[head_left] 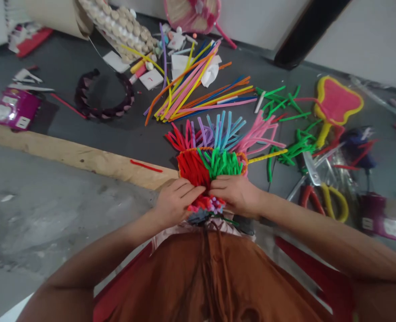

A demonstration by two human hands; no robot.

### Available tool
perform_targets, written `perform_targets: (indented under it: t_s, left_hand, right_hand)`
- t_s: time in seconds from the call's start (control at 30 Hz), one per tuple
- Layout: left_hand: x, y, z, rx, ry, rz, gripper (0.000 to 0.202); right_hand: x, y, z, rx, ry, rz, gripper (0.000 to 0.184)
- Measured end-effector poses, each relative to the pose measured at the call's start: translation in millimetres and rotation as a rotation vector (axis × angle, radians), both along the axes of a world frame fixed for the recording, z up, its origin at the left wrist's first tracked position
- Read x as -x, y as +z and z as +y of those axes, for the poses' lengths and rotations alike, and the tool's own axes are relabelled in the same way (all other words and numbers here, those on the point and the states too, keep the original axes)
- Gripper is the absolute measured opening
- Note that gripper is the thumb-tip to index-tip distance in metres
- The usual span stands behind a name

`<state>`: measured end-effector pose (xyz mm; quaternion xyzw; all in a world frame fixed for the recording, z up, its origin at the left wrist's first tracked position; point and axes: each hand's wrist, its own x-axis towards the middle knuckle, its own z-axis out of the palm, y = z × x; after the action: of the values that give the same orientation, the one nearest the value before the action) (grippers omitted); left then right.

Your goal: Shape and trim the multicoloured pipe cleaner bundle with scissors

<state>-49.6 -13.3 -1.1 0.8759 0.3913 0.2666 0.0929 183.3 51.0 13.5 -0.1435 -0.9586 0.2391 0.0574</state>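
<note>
A pipe-cleaner craft piece (193, 167) with a red half, a green half and an orange twisted edge lies at the table's front edge, close to my body. My left hand (176, 201) is closed on its lower left side, the thumb pointing inward. My right hand (236, 192) grips the lower right side with bent fingers. Between the hands, a red and purple looped end shows below. Fingertips of both hands are partly hidden in the piece. A yellow twisted stem (267, 156) sticks out to the right. Cut pink, blue, purple and red pipe cleaners (223, 129) fan out behind it.
Long pipe cleaners (187, 89) lie in a pile behind. Green cut pieces (298, 143) are scattered at right, near scissors (313, 170) and yellow-and-red handles (334, 203). A dark braided headband (105, 114) and a purple box (14, 107) are at left; a pink-and-yellow shape (340, 100) lies right.
</note>
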Motion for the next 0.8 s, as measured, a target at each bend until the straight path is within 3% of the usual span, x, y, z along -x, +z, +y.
perform_targets:
  t_s: [0.13, 0.3, 0.4, 0.53, 0.6, 0.67, 0.73, 0.8]
  left_hand:
    - [-5, 2.7, 1, 0.110, 0.191, -0.059, 0.044]
    - [-7, 5.0, 3, 0.343, 0.312, 0.015, 0.061]
    - [-3, 10.0, 10, 0.443, 0.268, 0.056, 0.067]
    - [13, 25.5, 14, 0.542, 0.052, 0.016, 0.086]
    - [23, 31.9, 7, 0.398, 0.067, -0.065, 0.085]
    - [31, 34.1, -7, 0.107, 0.071, -0.136, 0.065]
    - [39, 32.2, -24, -0.163, -0.099, -0.125, 0.027]
    - [44, 28.3, -37, -0.273, -0.346, -0.001, 0.010]
  right_hand:
    - [8, 4.3, 9, 0.272, -0.122, -0.071, 0.033]
    - [19, 19.1, 10, 0.308, -0.318, -0.315, 0.039]
    - [22, 23.2, 9, 0.347, -0.374, -0.343, 0.043]
    - [22, 23.7, 9, 0.426, -0.373, -0.262, 0.034]
    - [21, 23.3, 9, 0.445, -0.375, -0.245, 0.031]
    - [21, 23.1, 9, 0.450, -0.377, -0.257, 0.031]
    - [21, 23.2, 10, 0.437, -0.368, -0.267, 0.032]
    - [21, 23.6, 11, 0.416, -0.355, -0.266, 0.034]
